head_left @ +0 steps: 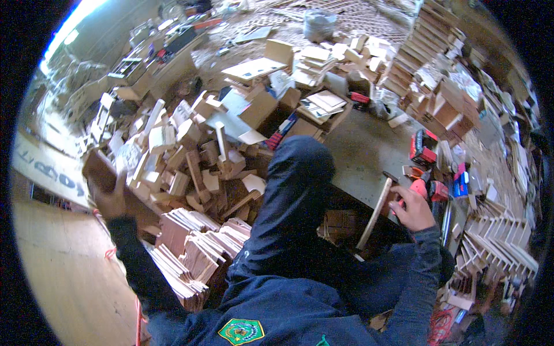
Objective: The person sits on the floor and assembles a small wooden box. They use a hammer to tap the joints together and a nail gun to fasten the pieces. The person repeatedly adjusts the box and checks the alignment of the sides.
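The left hand (109, 199) is stretched out to the left, its fingers curled round the near end of a brown wooden board (99, 171), which it grips from below; the board tilts up and away toward the far left, beside a heap of pale wood offcuts (184, 167). The right hand (414, 209) sits at the right, fingers folded closed round the top of a hammer (376, 210), whose light wooden handle slants down and to the left, with the dark head at its far end, just beside the hand; the hammer lies over the grey work surface (360, 155).

Between the two arms a raised knee in dark cloth (297, 190) fills the middle; near and left of it stand stacked thin wooden sheets (193, 254), packed on edge. The only bare stretch is the grey surface beyond the right hand; it is hemmed by a red tool case (423, 147) on the right and open cardboard boxes (277, 115) on the far side. To the near left a plywood floor panel (63, 265) lies open.
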### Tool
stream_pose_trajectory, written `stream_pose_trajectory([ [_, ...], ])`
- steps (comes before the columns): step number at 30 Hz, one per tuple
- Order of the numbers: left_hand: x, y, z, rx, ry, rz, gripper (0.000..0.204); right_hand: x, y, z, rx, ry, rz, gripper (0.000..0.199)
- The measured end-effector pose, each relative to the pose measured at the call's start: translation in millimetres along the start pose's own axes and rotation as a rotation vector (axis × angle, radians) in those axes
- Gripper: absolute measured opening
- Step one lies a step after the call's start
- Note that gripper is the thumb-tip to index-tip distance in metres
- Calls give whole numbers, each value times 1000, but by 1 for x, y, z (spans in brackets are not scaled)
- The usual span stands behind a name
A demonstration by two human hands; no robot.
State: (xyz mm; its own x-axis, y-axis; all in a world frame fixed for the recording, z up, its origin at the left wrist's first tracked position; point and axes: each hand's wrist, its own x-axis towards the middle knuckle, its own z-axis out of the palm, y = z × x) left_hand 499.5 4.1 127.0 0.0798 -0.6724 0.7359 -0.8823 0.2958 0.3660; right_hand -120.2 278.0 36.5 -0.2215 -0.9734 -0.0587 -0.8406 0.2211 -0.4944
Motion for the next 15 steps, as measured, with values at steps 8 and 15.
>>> stream_pose_trajectory([
  [8,91,302,266,-881,-335,335,77,24,-21,16,373,230,-8,62],
  [15,-73,505,321,-1007,-1158,140,115,41,-20,38,325,633,58,84],
])
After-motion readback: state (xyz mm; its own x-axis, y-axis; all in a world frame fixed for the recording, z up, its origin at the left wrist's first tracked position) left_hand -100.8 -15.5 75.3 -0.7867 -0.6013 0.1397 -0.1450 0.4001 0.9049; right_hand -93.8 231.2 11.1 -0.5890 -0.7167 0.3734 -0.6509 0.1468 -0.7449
